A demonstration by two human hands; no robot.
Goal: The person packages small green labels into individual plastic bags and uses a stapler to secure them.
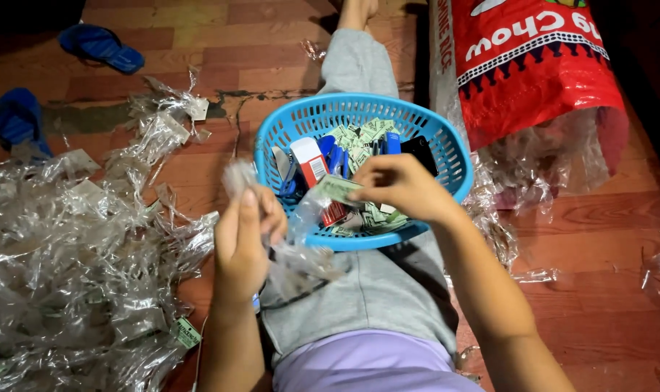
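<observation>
Best to keep the left hand [241, 243] pinched on the clear plastic wrapper [295, 250] just in front of the blue basket [446, 149], and to draw the small green paper slip [335, 189], nipped in the closed fingertips of the right hand [402, 187], straight over the basket's near rim without tearing it. Worth minding the crowded basket with its red-and-white box [312, 161], the heap of empty wrappers [68, 254] left of the basket, the red sack [533, 65] right of it, blue sandals [101, 45] beyond.
</observation>
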